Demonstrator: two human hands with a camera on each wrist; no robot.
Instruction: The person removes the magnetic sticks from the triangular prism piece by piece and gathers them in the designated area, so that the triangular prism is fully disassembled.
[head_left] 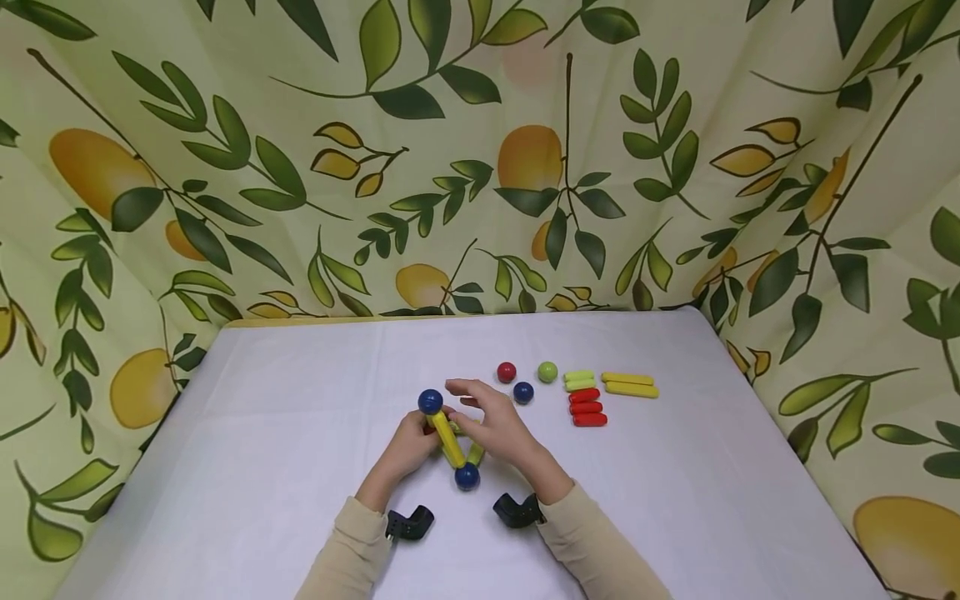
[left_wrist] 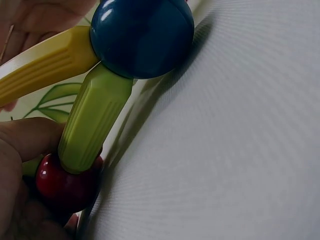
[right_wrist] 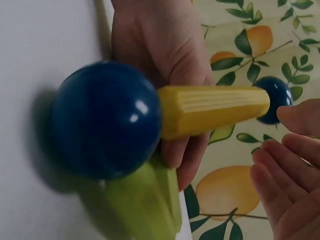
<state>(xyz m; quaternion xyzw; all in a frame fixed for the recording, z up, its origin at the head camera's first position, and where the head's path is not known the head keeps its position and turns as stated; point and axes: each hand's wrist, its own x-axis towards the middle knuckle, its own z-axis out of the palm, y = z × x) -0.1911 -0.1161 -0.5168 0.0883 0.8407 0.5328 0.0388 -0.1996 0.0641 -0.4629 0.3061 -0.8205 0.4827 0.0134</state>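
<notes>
A toy frame of sticks and balls stands between both hands. Its yellow stick (head_left: 450,440) slants from an upper blue ball (head_left: 431,402) down to a lower blue ball (head_left: 467,477). From that lower ball a lime-green stick (left_wrist: 95,120) runs to a red ball (left_wrist: 65,185), seen in the left wrist view. My left hand (head_left: 409,448) grips the frame at the red ball, its thumb beside the green stick's end. My right hand (head_left: 498,423) has its fingers extended, with the thumb right at the upper blue ball in the right wrist view. The frame's far side is partly hidden.
Behind the hands lie a loose red ball (head_left: 506,372), a blue ball (head_left: 523,392) and a green ball (head_left: 547,372). To their right are short green sticks (head_left: 579,381), red sticks (head_left: 586,408) and yellow sticks (head_left: 630,384). A patterned curtain (head_left: 465,225) surrounds the white table (head_left: 247,467).
</notes>
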